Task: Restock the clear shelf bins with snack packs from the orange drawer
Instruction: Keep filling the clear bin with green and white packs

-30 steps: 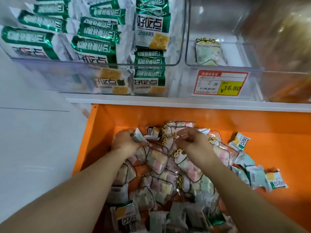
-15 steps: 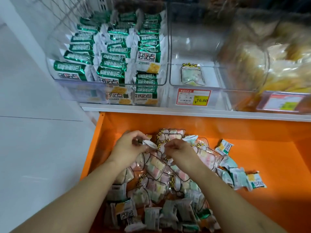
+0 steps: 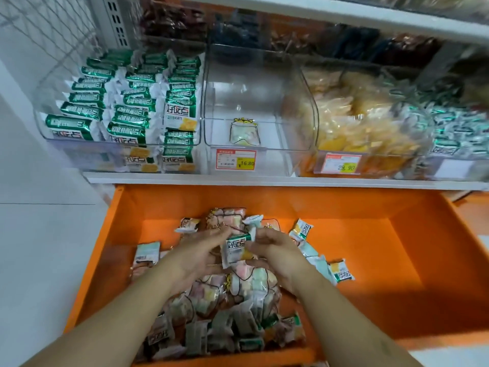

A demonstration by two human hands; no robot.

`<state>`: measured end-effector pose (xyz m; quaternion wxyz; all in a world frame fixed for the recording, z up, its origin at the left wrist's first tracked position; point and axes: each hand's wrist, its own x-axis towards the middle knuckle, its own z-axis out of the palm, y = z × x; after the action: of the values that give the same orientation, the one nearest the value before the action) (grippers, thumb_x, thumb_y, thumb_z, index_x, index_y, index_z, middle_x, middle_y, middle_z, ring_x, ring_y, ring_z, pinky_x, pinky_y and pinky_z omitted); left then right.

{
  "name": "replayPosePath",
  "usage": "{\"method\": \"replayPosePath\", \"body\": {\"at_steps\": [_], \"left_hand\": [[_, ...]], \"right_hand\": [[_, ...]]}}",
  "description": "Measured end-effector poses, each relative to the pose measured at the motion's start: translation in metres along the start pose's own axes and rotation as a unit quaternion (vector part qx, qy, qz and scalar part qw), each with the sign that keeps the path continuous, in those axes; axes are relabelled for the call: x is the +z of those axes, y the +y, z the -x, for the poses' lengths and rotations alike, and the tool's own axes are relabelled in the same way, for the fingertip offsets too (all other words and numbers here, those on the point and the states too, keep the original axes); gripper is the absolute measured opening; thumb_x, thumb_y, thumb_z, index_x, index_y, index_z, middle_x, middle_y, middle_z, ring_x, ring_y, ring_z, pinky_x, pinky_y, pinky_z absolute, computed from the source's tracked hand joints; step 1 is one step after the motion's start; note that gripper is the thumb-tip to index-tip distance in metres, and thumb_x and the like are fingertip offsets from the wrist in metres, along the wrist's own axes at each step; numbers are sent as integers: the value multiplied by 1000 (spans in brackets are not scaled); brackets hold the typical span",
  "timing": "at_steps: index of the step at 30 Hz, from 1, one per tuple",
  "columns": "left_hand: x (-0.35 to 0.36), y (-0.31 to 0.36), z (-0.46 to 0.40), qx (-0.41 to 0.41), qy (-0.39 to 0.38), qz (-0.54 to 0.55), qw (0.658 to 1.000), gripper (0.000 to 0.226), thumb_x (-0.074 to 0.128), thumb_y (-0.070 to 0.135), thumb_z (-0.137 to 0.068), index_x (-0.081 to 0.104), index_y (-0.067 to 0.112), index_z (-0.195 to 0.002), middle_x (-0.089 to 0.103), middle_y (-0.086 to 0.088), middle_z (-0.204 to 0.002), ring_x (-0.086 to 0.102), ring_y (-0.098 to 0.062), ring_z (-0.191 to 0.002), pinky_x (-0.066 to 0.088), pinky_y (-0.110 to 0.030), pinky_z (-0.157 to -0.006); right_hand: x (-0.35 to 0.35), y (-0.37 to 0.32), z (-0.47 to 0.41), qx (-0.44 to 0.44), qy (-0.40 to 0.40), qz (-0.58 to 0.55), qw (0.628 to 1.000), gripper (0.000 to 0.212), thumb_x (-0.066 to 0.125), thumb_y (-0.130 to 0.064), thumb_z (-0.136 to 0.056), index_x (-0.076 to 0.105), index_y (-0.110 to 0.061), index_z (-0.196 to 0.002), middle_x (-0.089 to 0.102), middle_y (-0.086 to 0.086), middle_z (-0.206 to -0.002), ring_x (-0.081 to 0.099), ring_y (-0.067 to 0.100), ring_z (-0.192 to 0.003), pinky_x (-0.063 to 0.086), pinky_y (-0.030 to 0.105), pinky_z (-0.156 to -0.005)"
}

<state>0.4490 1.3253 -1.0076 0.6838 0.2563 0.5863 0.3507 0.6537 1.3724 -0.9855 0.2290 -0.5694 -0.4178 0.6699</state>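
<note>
- We pinch one green-and-white snack pack [image 3: 236, 249] between both hands: right hand [image 3: 275, 254] fingers curl on its right edge, left hand [image 3: 197, 254] fingers curl on its left.
- It hangs above the heap of loose packs [image 3: 232, 300] in the orange drawer [image 3: 397, 260].
- Our forearms cover part of the heap.
- Above, the middle clear bin [image 3: 254, 102] holds one pastel pack [image 3: 244, 131]; the left bin [image 3: 121, 109] is full of green packs.
- Price tags read 16.80 [image 3: 235, 160] and 29.90 [image 3: 342, 163].
</note>
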Motion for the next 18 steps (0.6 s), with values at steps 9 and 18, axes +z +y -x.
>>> {"method": "replayPosePath", "body": {"at_steps": [9,18], "left_hand": [[31,-28,-53,19,60,-130,990,76,91,75,-47,71,51,-116,68,3,-128,72,-22,-107,60,-49,-91],[47,-36,-63,-2,77,-195,978,43,79,38,-92,63,36,-132,65,8,-117,61,-5,-88,46,-26,-72]], "right_hand": [[-85,25,-53,30,151,171,973,20,65,-6,-94,70,-25,-98,74,8,-93,65,25,-75,54,31,-67],[-231,149,-153,88,27,501,861,118,80,-69,-49,34,-45,-155,56,-1,-145,63,27,-121,57,49,-102]]}}
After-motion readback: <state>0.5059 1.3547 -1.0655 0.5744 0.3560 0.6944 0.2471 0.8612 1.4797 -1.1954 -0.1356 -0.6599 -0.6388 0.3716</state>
